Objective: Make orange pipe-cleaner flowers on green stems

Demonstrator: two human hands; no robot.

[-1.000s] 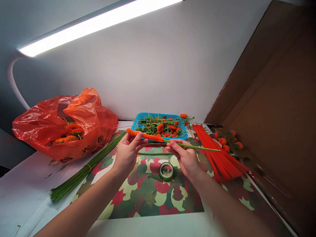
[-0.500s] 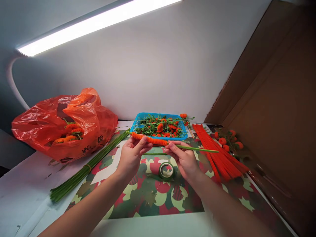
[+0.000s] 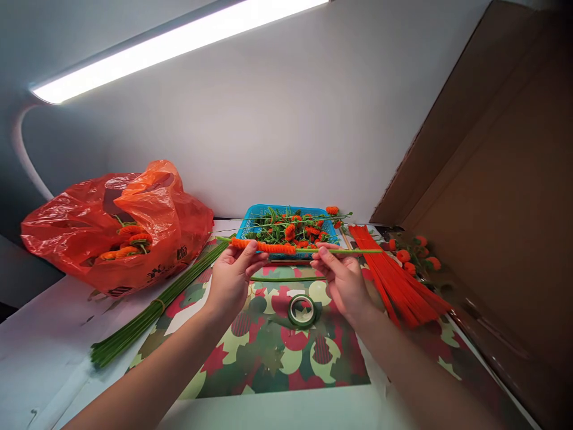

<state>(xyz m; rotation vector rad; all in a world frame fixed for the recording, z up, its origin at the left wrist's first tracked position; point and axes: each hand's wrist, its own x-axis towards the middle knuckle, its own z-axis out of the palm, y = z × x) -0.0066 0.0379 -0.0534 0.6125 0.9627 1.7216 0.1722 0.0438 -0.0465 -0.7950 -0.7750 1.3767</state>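
Between my hands, above the mat, a green pipe cleaner (image 3: pixel 360 251) lies nearly level, with an orange pipe cleaner coil (image 3: pixel 275 247) wound tightly round its left part. My left hand (image 3: pixel 229 280) pinches the orange coil near its left end, thumb in front; a short green tip sticks out beyond it. On the right, my right hand (image 3: pixel 344 279) grips the bare green length between thumb and fingers, a little apart from the coil. Below them, a roll of green tape (image 3: pixel 302 311) lies flat. Another green stem (image 3: pixel 289 279) rests on the mat behind it.
A blue basket (image 3: pixel 245 224) of orange and green pieces stands at the back. Left are a red plastic bag (image 3: pixel 174 215) and a tied bundle of green pipe cleaners (image 3: pixel 134 331). Red-orange pipe cleaners (image 3: pixel 396 278) and small orange flowers (image 3: pixel 405 257) lie right, beside a cardboard panel (image 3: pixel 496 197).
The coiled piece has shifted left and is now more level. My right hand has slid right along the green pipe cleaner, away from the coil, exposing bare green between.
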